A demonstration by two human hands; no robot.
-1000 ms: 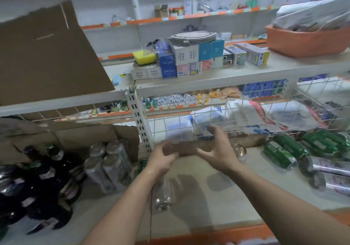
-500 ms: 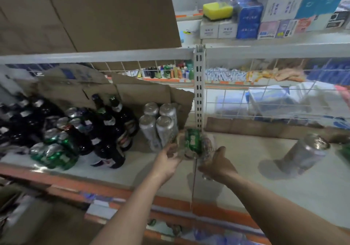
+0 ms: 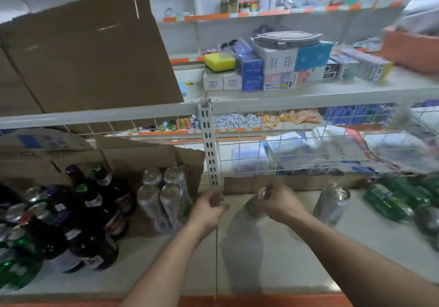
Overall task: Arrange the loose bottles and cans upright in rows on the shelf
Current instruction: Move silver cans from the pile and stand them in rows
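My right hand [image 3: 279, 203] is closed around a pale, see-through bottle [image 3: 255, 203] that tilts just above the shelf board [image 3: 261, 264]; blur hides its details. My left hand [image 3: 207, 209] is curled into a fist beside it, near the shelf post [image 3: 209, 145]; what it holds, if anything, is hidden. Several silver cans [image 3: 161, 200] stand upright in a block left of my hands. Dark glass bottles [image 3: 95, 214] stand further left. One silver can [image 3: 332, 203] stands upright to the right. Green cans [image 3: 392, 200] lie on their sides at the far right.
More green and silver cans [image 3: 16, 268] crowd the near left corner. Torn cardboard [image 3: 147, 157] lines the back behind the bottles. A white wire grid [image 3: 297, 154] closes the back on the right. The upper shelf [image 3: 285, 74] carries small boxes and a yellow sponge.
The view swung left and came back. The green can seen between my hands half a second ago is out of sight. My hands are higher and further back, the right one holding the pale bottle.
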